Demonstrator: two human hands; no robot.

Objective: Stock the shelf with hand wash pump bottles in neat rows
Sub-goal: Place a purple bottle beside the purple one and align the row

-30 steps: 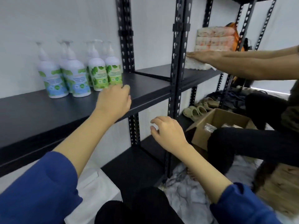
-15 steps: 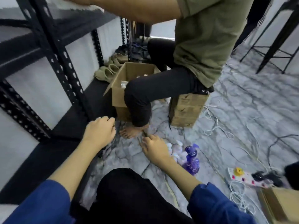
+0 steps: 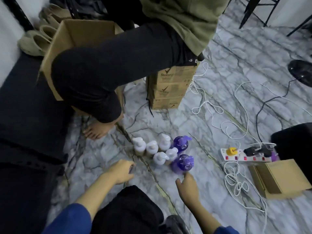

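Right hand (image 3: 187, 184) and left hand (image 3: 120, 171) grip nothing, fingers loose | risk: reaching knocks over close-packed white and purple plastic pump bottles (image 3: 183, 162) on marble floor (image 3: 211, 183)

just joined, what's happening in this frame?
A person in blue sleeves reaches both hands down toward a cluster of pump bottles standing on the marble floor: several white ones and two purple. The left hand and right hand are both short of the bottles and hold nothing. A second person sits just behind on a stack of cardboard boxes. A power strip lies to the right.
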